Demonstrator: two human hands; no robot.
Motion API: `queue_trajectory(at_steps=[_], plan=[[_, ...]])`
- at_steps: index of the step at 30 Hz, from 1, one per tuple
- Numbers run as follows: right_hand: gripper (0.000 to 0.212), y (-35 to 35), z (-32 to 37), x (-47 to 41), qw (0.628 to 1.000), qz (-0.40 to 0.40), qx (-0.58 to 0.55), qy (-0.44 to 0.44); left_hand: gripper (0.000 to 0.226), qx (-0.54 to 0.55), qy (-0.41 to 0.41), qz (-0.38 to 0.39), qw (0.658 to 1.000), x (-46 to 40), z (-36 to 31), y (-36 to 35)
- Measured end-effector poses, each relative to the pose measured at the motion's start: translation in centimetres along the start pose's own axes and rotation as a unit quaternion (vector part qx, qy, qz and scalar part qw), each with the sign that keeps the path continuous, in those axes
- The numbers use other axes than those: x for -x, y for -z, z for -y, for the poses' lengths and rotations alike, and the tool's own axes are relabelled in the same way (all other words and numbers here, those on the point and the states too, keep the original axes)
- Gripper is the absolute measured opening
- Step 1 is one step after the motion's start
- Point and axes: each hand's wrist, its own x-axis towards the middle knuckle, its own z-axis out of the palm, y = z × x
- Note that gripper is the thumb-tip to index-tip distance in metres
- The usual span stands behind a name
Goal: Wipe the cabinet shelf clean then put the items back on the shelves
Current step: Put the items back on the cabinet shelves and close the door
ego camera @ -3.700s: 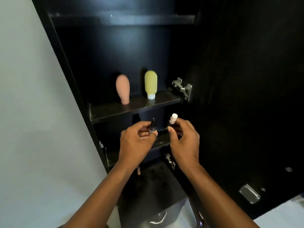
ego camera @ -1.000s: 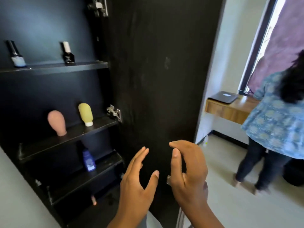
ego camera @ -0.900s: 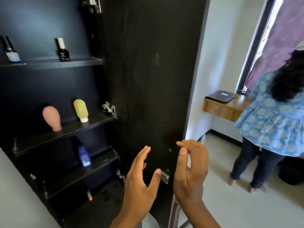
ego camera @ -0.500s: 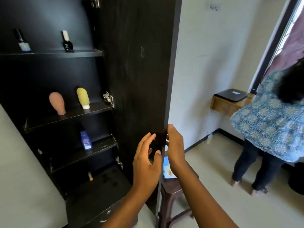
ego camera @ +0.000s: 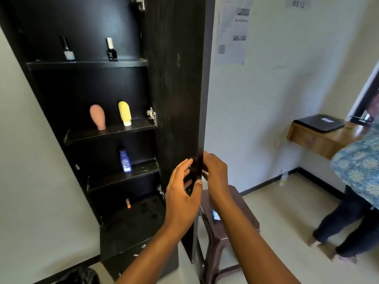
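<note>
Five items on black shelves (ego camera: 106,132)

- Black cabinet door (ego camera: 176,99) standing open at frame centre, its free edge caught between left hand (ego camera: 181,198) and right hand (ego camera: 215,181).
- Left of the door, shelves (ego camera: 88,63) carrying two nail polish bottles (ego camera: 111,50), a pink bottle (ego camera: 98,117) beside a yellow bottle (ego camera: 125,113), and lower down a blue bottle (ego camera: 125,161).
- Brown stool (ego camera: 227,226) under the right forearm.
</note>
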Motion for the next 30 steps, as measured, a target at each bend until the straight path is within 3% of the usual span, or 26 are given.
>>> queue_trajectory(at_steps=[10,24,30], plan=[[0.022,-5.8,-1.3,3.6,0.992,0.110,-0.033,0.048,0.041,-0.029,-0.016,-0.121,0.992,0.4,0.0,7.3],[0.056,-20.0,-1.4,4.0,0.970,0.179,0.139,0.084,0.030,-0.100,-0.002,-0.259,0.961,-2.8,3.9,21.0],[0.032,-26.5,-2.1,2.9,0.955,0.195,0.176,0.137,0.036,-0.122,0.030,-0.286,0.950,-6.6,7.0,26.2]])
